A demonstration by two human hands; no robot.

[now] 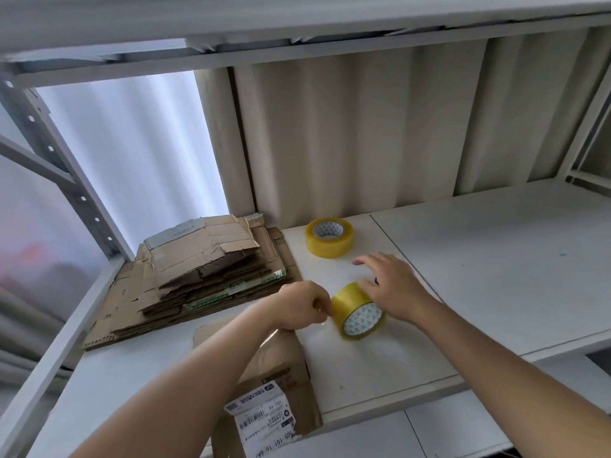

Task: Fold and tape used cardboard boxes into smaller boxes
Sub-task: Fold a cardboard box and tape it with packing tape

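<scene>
A yellow tape roll (358, 312) stands tilted on its edge on the white shelf (496, 276). My right hand (393, 285) rests over its top with fingers spread. My left hand (304, 305) pinches the tape's loose end at the roll's left side. Under my left forearm lies a folded cardboard box (281, 375) with a white shipping label (264, 418), reaching past the shelf's front edge. A second yellow tape roll (329, 238) lies flat farther back.
A stack of flattened cardboard boxes (205, 276) fills the shelf's left part. A grey metal upright (59, 180) stands at the left, a beige curtain (363, 133) hangs behind, and another shelf board (297, 14) runs overhead.
</scene>
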